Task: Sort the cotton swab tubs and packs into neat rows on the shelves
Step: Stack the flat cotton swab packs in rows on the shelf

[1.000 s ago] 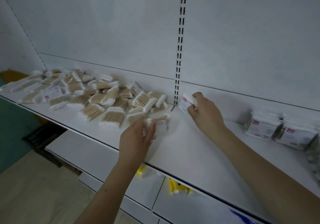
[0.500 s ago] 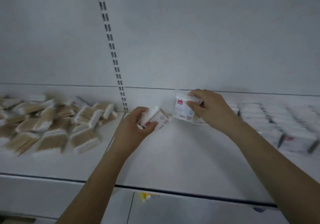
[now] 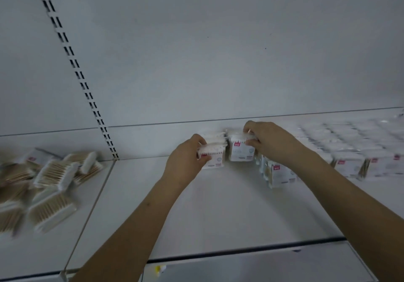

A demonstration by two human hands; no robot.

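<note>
My left hand (image 3: 185, 161) grips a white cotton swab pack (image 3: 213, 156) with a red logo, standing upright on the white shelf (image 3: 218, 211) near the back wall. Right beside it my right hand (image 3: 269, 142) pinches the top of a second upright swab pack (image 3: 240, 150). More upright packs (image 3: 277, 172) stand in a row just right of that, partly hidden by my right forearm. A loose heap of swab packs (image 3: 50, 179) with wooden sticks showing lies at the left of the shelf.
Neat rows of white packs (image 3: 354, 150) fill the shelf's right end, blurred. A slotted upright (image 3: 74, 67) runs down the back panel. A lower shelf (image 3: 251, 266) juts out beneath, with a yellow item (image 3: 160, 268) at its edge.
Both hands carried their packs to the right and back towards the wall, and the packs now stand side by side. The view has swung right, so the heap sits at the left.
</note>
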